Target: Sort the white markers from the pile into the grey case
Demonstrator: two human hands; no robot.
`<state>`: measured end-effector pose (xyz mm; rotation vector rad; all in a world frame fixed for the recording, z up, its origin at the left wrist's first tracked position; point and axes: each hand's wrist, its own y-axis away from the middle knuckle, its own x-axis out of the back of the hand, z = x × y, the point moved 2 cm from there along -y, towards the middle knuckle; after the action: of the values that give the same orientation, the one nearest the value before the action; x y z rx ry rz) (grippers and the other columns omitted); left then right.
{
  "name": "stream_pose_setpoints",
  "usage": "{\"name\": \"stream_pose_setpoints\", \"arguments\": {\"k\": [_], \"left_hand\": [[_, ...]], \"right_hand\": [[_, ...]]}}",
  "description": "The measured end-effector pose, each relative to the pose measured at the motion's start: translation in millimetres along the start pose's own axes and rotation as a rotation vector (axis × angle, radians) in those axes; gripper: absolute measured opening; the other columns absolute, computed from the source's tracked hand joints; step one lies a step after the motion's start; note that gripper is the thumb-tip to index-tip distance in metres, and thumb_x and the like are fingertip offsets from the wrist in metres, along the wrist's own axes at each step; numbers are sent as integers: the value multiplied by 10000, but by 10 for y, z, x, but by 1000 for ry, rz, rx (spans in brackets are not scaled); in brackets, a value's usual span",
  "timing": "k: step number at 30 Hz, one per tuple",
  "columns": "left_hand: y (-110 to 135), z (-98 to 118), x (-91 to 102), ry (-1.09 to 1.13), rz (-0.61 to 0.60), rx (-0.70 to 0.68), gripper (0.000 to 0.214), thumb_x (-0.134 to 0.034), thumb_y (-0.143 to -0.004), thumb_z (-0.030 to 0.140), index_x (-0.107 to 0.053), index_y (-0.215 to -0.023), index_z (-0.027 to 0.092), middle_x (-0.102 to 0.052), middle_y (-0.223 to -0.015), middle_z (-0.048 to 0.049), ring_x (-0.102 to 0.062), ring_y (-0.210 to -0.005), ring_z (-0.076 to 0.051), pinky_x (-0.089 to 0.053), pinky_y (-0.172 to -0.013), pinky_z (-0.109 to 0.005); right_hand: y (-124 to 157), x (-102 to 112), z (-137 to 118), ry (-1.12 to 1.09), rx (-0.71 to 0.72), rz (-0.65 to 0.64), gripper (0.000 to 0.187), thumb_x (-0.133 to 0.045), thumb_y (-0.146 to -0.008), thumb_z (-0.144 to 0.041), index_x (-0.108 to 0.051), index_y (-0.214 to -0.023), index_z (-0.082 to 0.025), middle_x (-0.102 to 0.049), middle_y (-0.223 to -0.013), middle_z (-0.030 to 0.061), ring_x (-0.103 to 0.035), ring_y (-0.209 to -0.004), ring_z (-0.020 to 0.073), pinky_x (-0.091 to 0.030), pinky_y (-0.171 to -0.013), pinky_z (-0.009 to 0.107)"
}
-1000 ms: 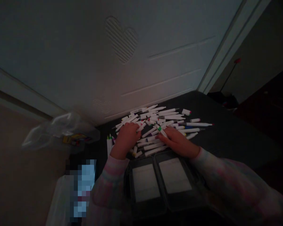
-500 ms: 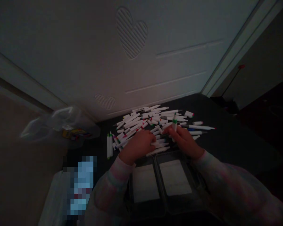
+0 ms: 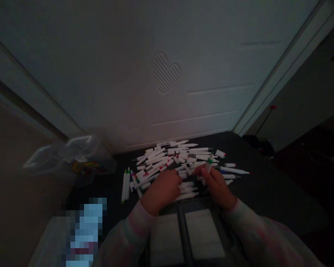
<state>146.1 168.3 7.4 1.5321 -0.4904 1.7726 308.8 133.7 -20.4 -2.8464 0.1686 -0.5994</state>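
Observation:
In the head view a white marker with a green band and a green tip [image 3: 209, 162] stands up, leaning slightly right, between the thumb and fingers of my right hand [image 3: 218, 187]. My left hand [image 3: 163, 187] rests low over the near-left side of a heap of white markers [image 3: 156, 158]. Its fingers curl down among them, and whatever they grip is hidden. Several pale-tipped markers [image 3: 188, 190] lie between my two hands. Two green-ended markers [image 3: 125, 187] lie side by side to the left of the heap.
Nearest me is a dark case with two pale panels [image 3: 203, 233]. On the left stands a clear plastic box [image 3: 97, 159] with a colourful pack inside. The dark tabletop [image 3: 267, 196] meets a white door with heart reliefs [image 3: 167, 72]. Loose caps [image 3: 220, 154] lie at the right.
The view has tilted up, so everything sits lower in the picture. The green marker in my right hand leans a little more to the right. My left hand stays among the markers.

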Motion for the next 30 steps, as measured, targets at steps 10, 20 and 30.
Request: {"name": "stream_pose_setpoints", "arguments": {"k": [10,20,30], "left_hand": [[4,-32,30,17,-2,17,200,-491,-704,165,-646,-829,153,-608,-876,-90,-577,-823,-218,-446,-734,-336],[49,-28,58,-7,-16,25,189,-490,-702,158,-649,-805,154,-612,-856,-94,-576,-830,-219,-442,-734,-336],[114,-194,196,182,81,136,183,-504,-722,230,-622,-839,155,-622,-863,-74,-571,-839,-209,-427,-729,-321]], "right_hand": [[-17,25,-3,-12,-19,96,407,-325,-855,-463,-575,-712,-176,-534,-650,26,-490,-668,155,-375,-609,277],[-7,17,16,-7,-50,70,397,-330,-855,-464,-552,-691,-179,-536,-643,22,-489,-649,151,-364,-594,265],[-20,13,46,-42,-62,88,379,-350,-851,-459,-540,-681,-178,-555,-655,28,-498,-656,155,-381,-612,278]]}}
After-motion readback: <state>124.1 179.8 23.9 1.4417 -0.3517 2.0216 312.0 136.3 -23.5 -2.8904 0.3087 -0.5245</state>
